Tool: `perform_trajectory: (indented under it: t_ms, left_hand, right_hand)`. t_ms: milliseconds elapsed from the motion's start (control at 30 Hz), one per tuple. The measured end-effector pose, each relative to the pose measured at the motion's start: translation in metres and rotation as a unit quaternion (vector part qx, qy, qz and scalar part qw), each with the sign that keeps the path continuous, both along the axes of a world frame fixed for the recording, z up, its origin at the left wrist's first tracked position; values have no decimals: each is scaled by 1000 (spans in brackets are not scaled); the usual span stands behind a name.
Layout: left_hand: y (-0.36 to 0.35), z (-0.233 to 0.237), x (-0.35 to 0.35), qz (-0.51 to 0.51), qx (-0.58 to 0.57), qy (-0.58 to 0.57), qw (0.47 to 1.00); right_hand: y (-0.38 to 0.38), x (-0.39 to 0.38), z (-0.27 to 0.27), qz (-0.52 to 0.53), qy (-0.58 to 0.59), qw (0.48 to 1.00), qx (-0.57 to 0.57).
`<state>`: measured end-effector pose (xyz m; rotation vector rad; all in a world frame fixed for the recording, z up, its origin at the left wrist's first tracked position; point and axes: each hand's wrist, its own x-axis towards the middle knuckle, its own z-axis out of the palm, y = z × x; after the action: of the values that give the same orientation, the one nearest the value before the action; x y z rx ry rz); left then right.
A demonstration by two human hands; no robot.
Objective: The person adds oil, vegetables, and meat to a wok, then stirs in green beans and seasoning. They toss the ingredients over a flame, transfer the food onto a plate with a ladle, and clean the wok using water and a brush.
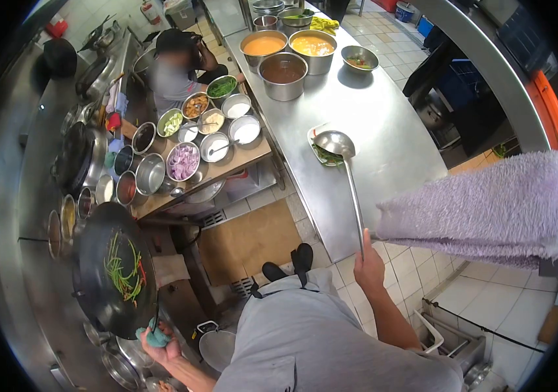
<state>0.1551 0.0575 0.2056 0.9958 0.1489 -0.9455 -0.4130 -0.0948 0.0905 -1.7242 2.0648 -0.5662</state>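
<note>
My left hand (164,345) is closed around the handle of a black wok (92,261), with a folded teal cloth (156,334) in the grip. Green strips of vegetable (122,274) and a few red pieces lie in the wok. In my right hand (369,266) is the long handle of a metal ladle (353,189). The ladle's bowl is over a small white dish (312,133) on the steel table (383,170), and it hides part of the dish. Leafy greens (328,158) show beside the bowl.
Large pots of orange soup (262,44) and dark brown liquid (283,69) stand at the table's far end. Bowls of ingredients, including sliced purple onion (183,161), crowd a left counter. A person (177,72) is behind it. A lilac towel (475,202) hangs at right.
</note>
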Motion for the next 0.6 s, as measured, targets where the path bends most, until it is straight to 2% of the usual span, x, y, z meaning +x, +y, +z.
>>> perform_trajectory:
  t_ms: [67, 200, 300, 400, 500, 600]
  left_hand:
    - [-1, 5, -9, 7, 17, -16, 1000]
    - [8, 1, -6, -40, 7, -5, 999]
    - [-2, 11, -26, -47, 17, -19, 999]
    - [-4, 16, -34, -50, 26, -28, 998]
    - [-7, 21, -47, -58, 50, -42, 996]
    - [3, 10, -48, -59, 54, -51, 995]
  right_hand:
    - [14, 1, 14, -13, -5, 999, 30]
    - [39, 2, 29, -31, -22, 998, 59]
    - [36, 5, 23, -21, -40, 999, -16]
    - [26, 14, 31, -48, -74, 996, -32]
    - [26, 18, 53, -90, -125, 987, 52]
    - [32, 24, 59, -99, -154, 983, 27]
